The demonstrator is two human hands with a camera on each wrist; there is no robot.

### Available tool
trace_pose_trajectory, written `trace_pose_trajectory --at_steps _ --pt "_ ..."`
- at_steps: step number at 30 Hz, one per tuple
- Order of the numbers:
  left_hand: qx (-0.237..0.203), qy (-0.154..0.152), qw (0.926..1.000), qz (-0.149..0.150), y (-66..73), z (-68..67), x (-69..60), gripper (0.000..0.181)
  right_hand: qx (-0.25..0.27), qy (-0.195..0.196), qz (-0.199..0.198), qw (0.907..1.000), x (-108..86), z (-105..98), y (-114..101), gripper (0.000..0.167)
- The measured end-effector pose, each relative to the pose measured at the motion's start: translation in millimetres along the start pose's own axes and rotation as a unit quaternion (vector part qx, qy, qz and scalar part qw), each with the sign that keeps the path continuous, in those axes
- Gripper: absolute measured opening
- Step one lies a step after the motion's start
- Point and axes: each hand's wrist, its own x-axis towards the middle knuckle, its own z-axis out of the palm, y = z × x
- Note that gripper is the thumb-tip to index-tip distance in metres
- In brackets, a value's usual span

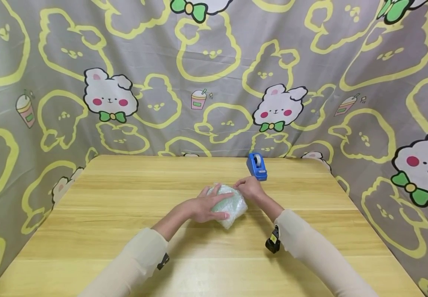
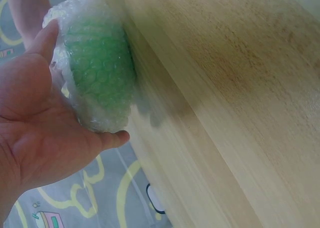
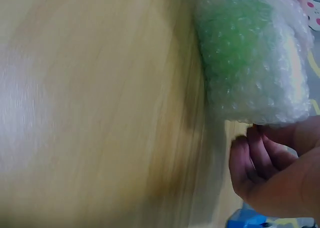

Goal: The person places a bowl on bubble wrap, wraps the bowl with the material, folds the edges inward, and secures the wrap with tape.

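Observation:
A bubble-wrapped package (image 1: 239,206) lies on the table, with something green showing through the clear wrap (image 2: 100,63). Across its top and left side my left hand (image 1: 206,206) rests with fingers spread, the thumb on the near side. At the far right end of the package, my right hand (image 1: 251,188) has its fingers curled in. In the right wrist view, the thumb and forefinger of that hand (image 3: 280,163) pinch at the edge of the bubble wrap (image 3: 250,63). Their exact grip is partly hidden. What is inside the wrap cannot be made out.
A blue tape dispenser (image 1: 257,167) with a roll of tape stands just beyond my right hand, near the back edge of the wooden table (image 1: 124,198). A patterned grey curtain (image 1: 154,53) hangs behind the table and along both sides.

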Motion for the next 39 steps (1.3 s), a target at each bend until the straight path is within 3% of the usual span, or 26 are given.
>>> trace_pose_trajectory --at_steps 3,8,13,17,21,29,34,39 --pt "0.0 0.001 1.0 0.004 -0.1 0.2 0.3 0.067 0.033 -0.038 0.033 0.9982 2.2 -2.2 5.6 0.024" --pt "-0.002 -0.002 1.0 0.001 0.0 -0.6 0.0 0.068 0.116 -0.118 0.054 0.9848 -1.6 -12.2 7.0 0.028" --pt "0.003 0.0 1.0 -0.006 -0.7 -1.4 -0.7 0.069 0.08 -0.159 0.014 0.9839 -13.9 -20.8 -3.3 0.048" --pt "-0.007 0.008 0.9999 0.002 -2.5 -1.1 -0.7 0.069 0.041 -0.145 -0.014 0.9885 -21.8 -18.2 -8.2 0.047" --pt "-0.028 0.019 0.9994 0.013 -4.7 -0.2 0.2 0.069 0.019 -0.106 -0.022 0.994 -24.2 -13.3 -7.1 0.045" --pt "-0.087 0.051 0.9949 0.0 -5.0 4.9 -0.6 0.081 -0.007 -0.087 -0.034 0.9956 -30.3 -13.1 -4.7 0.047" --pt "-0.063 0.08 0.9947 -0.014 0.1 7.8 -4.9 0.085 -0.06 -0.065 -0.07 0.9936 -45.1 -16.1 -10.6 0.056" --pt "-0.03 0.132 0.9905 -0.02 5.9 7.4 -14.0 0.094 -0.095 -0.048 -0.097 0.9895 -66.3 -17.6 -17.4 0.079"
